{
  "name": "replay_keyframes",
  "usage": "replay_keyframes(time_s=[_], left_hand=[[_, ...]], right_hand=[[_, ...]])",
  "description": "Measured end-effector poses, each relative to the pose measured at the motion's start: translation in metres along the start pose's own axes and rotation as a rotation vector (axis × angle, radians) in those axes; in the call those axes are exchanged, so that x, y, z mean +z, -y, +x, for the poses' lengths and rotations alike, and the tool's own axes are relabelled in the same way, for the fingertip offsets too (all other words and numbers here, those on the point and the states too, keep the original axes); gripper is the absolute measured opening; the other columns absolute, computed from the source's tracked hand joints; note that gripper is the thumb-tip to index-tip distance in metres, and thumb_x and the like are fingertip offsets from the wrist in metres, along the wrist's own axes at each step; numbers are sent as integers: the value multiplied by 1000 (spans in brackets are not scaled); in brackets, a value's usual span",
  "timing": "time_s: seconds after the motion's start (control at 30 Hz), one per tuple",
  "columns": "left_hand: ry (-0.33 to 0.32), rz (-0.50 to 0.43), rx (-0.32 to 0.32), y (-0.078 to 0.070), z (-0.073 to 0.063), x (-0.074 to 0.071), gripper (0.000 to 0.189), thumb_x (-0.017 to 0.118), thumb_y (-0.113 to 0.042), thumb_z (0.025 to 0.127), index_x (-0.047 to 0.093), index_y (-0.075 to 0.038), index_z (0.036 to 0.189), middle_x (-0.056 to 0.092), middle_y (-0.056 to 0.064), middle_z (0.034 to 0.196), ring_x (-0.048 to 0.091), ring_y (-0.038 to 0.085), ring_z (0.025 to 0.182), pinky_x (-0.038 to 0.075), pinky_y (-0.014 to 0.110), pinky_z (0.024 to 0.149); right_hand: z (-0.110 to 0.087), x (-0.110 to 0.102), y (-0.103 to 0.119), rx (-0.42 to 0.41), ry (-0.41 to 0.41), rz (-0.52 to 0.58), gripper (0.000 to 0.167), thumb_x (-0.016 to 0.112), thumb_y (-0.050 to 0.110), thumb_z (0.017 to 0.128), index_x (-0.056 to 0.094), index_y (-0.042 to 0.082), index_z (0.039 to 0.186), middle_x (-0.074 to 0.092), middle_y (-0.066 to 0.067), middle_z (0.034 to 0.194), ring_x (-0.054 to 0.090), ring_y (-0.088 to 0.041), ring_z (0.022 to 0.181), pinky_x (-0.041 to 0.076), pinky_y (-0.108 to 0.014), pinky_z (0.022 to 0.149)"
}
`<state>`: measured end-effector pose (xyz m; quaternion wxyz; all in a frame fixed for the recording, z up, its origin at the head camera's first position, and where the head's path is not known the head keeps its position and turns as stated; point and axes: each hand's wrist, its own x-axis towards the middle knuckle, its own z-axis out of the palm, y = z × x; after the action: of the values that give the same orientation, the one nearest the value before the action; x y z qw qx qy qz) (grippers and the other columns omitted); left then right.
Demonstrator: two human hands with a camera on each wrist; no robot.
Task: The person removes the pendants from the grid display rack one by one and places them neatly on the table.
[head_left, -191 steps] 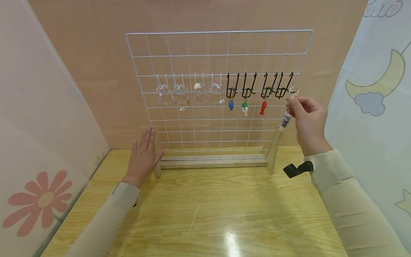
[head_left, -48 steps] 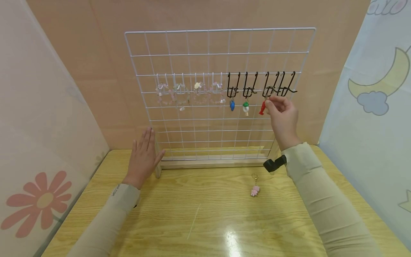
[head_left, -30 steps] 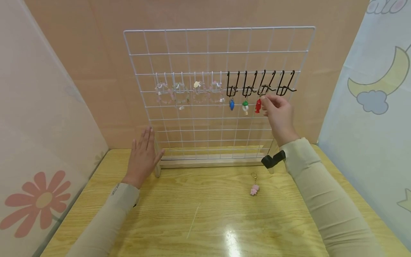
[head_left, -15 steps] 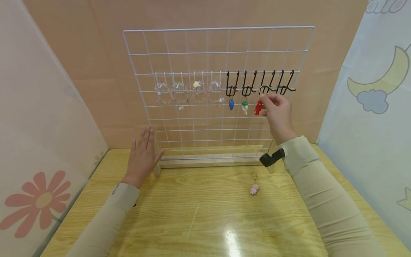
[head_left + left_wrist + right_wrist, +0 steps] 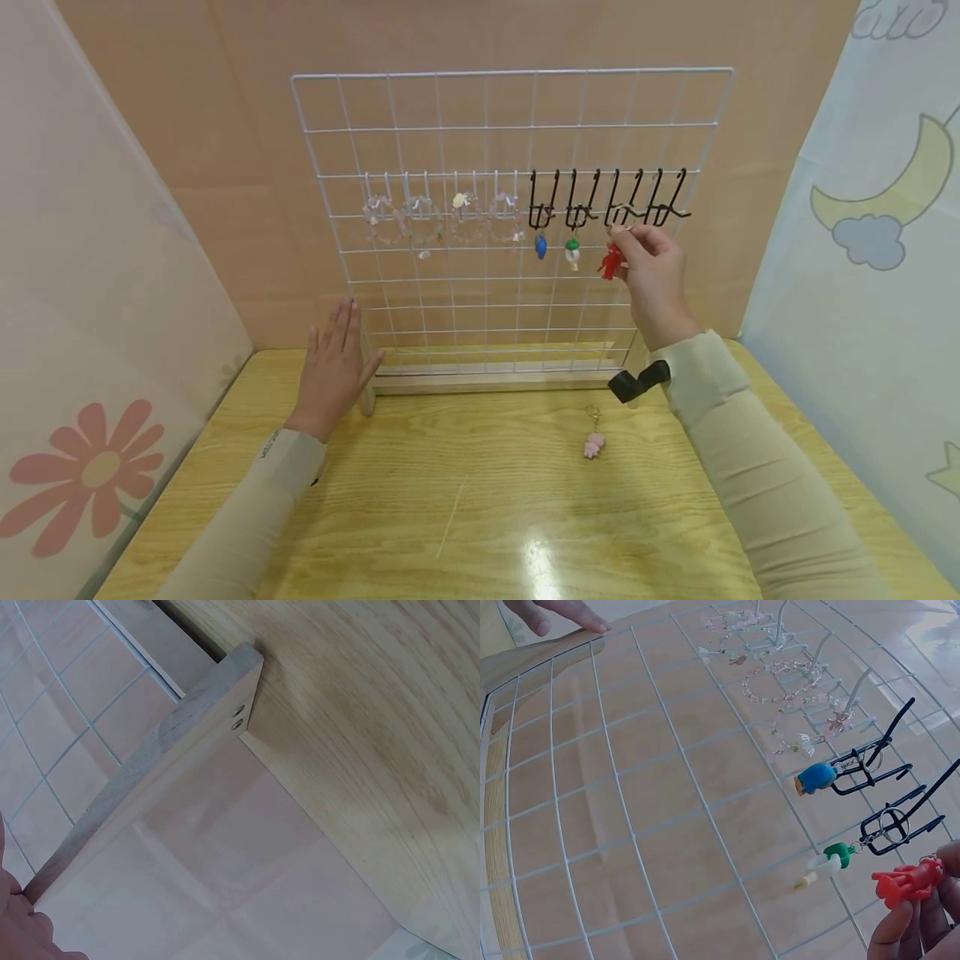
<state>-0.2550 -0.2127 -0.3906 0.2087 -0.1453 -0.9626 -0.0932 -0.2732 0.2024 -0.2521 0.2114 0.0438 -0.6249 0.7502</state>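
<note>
My right hand (image 5: 654,275) pinches the red figure keychain (image 5: 611,262) by its top, just below the third black hook (image 5: 622,193). In the right wrist view the red figure lies slanted against the fingers, and its ring is mostly hidden by the hand. A blue keychain (image 5: 817,777) and a green-and-white keychain (image 5: 832,861) hang from the two black hooks to its left. My left hand (image 5: 330,371) lies with straight fingers against the left wooden post (image 5: 161,757) of the white wire grid rack (image 5: 487,279).
A pink figure keychain (image 5: 594,445) with a gold clasp lies on the wooden table (image 5: 360,517) before the rack. Several beaded bracelets (image 5: 423,221) hang on white hooks at left. The rightmost black hook (image 5: 663,196) stands beside the right hand.
The right hand has gone from the rack's right edge to the red keychain, which now hangs slightly lower and tilted. A pink keychain now lies on the table. The left hand stays put.
</note>
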Motion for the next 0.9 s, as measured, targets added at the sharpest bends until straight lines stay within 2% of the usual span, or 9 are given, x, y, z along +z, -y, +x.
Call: replay_keyframes(time_s=[0.57, 0.83, 0.9], left_hand=[[2, -13, -4, 0, -1, 0, 85, 49, -42, 107, 0, 1, 161, 2, 20, 169, 6, 37, 155, 6, 63, 121], [15, -16, -2, 1, -1, -1, 84, 46, -44, 108, -2, 0, 161, 1, 19, 169, -1, 33, 156, 3, 62, 121], [10, -15, 0, 0, -1, -1, 84, 47, -43, 108, -1, 1, 161, 2, 20, 169, 1, 34, 156, 4, 62, 121]], right_hand=[[-12, -4, 10, -40, 15, 216, 16, 71, 8, 95, 61, 3, 84, 64, -6, 86, 59, -15, 75, 50, -19, 59], [-21, -5, 21, -76, 26, 189, 13, 71, 9, 96, 65, 3, 86, 65, -6, 87, 58, -16, 77, 51, -18, 61], [-23, -6, 23, -93, 32, 184, 13, 71, 9, 96, 66, 2, 86, 66, -6, 86, 58, -16, 76, 51, -18, 61]])
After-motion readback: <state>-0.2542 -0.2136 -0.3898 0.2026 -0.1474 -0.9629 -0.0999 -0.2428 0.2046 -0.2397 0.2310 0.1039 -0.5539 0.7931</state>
